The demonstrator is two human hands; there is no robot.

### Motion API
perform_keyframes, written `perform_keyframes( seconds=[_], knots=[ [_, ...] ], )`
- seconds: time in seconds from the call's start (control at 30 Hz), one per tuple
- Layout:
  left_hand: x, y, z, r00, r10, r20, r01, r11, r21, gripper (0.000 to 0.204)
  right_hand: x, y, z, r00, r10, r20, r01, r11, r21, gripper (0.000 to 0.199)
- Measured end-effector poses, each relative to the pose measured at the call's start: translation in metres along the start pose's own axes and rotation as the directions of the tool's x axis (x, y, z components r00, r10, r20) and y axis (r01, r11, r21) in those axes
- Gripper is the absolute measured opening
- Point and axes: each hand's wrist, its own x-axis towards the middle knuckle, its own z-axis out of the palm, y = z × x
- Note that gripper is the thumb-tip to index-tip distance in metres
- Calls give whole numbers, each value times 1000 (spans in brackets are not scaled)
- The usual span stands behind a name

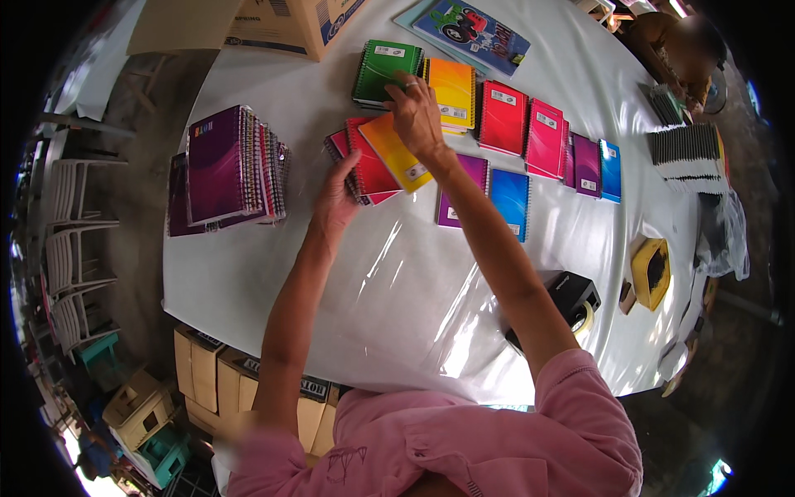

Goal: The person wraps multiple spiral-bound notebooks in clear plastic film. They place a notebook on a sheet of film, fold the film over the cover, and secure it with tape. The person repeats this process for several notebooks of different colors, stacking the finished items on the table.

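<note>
My left hand (338,195) grips a small fanned stack of spiral notebooks by its left edge. A yellow-orange notebook (397,156) lies on top, a red notebook (373,172) is under it, and pink ones show below. Over the upper end of this stack, my right hand (416,120) reaches to the green notebook pile (385,60). Its bent fingers close on the lower right corner of the top green notebook; the thumb is mostly hidden. Just right of that hand is a yellow notebook pile (452,85).
Rightward run red (502,116), pink (545,139), purple and blue notebooks. A purple notebook stack (219,170) stands at left, a cardboard box (286,29) behind. A tape dispenser (573,294), yellow container (651,273) and dark-covered stack (687,149) are at right.
</note>
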Motion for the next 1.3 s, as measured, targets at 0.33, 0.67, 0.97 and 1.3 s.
perform_keyframes(
  seconds=[0.33,0.67,0.97,1.3],
  knots=[
    [14,-19,5,999,34,7,-35,985,168,49,-69,-19,-53,939,336,77,-310,920,-242,29],
    [2,-6,-14,997,57,58,-63,993,101,42,-4,-42,-53,963,241,118,-235,970,-61,32],
    [-9,4,-10,997,74,-18,-72,990,120,46,17,7,-24,983,-140,122,149,986,-70,32],
    [4,-1,-14,992,-22,121,21,1000,8,45,-24,-38,-105,943,-204,263,148,965,215,17]
  ],
)
